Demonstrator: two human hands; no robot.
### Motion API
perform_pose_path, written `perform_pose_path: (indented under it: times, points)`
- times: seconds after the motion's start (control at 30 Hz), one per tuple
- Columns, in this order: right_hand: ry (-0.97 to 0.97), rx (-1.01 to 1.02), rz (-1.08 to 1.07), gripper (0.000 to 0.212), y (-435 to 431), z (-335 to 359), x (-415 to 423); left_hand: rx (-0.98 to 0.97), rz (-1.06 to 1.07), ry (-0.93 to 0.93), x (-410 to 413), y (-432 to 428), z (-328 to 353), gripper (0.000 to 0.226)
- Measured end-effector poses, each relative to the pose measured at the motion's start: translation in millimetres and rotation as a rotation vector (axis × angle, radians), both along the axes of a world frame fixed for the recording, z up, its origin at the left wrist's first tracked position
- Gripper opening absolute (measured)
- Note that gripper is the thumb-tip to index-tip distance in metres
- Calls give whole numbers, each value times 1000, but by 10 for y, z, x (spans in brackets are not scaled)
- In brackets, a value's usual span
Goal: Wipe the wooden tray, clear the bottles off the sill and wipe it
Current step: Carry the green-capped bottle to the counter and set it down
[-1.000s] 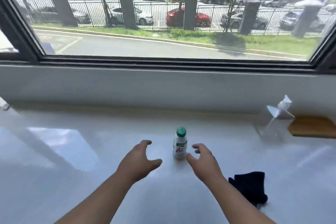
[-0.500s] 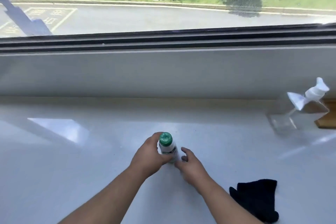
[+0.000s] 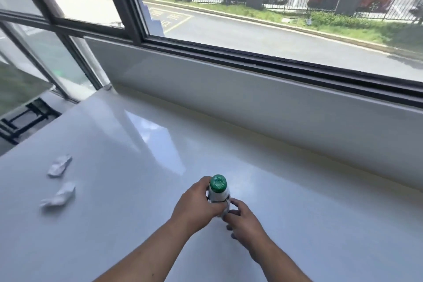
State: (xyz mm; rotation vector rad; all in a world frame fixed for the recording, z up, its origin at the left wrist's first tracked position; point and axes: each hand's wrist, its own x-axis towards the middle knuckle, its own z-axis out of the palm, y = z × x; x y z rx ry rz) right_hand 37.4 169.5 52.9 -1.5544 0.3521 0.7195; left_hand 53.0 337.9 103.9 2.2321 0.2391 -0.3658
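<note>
A small white bottle with a green cap stands upright on the glossy white sill. My left hand is wrapped around the bottle's left side. My right hand touches the bottle low on its right side, fingers curled against its base. The wooden tray, the spray bottle and the dark cloth are out of view.
Two crumpled white paper scraps lie on the sill at the left. A white wall ledge and dark window frame run along the back. The sill's left end drops off by a black rack.
Both hands closed in on the bottle from either side and the left took hold of it. The view swung left, so the spray bottle, tray and cloth left the frame.
</note>
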Motion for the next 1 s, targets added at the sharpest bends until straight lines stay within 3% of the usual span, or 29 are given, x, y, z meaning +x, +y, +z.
perform_pose_path:
  times: [0.27,0.37,0.67,0.77,0.87,1.0]
  points:
    - [4,-18,403,77,2188,116,-668,-8,392,-9,-1322,2035,157,59]
    - [33,-3,546,79,3086,102,-1169,6,532,-4,-2012,2803,156,51]
    - [59,-17,919,61,5248,30,-2712,57,926,11,-4029,4620,13,55]
    - [15,5,989,65,5731,85,-3110,71,1037,-22,-4463,4995,-11,57]
    - [-55,-2,993,76,6001,30,-3433,77,1091,-52,-4761,5211,-112,44]
    - [-17,-68,1038,81,6042,-81,-3708,-9,1046,51,-4995,5306,-350,46]
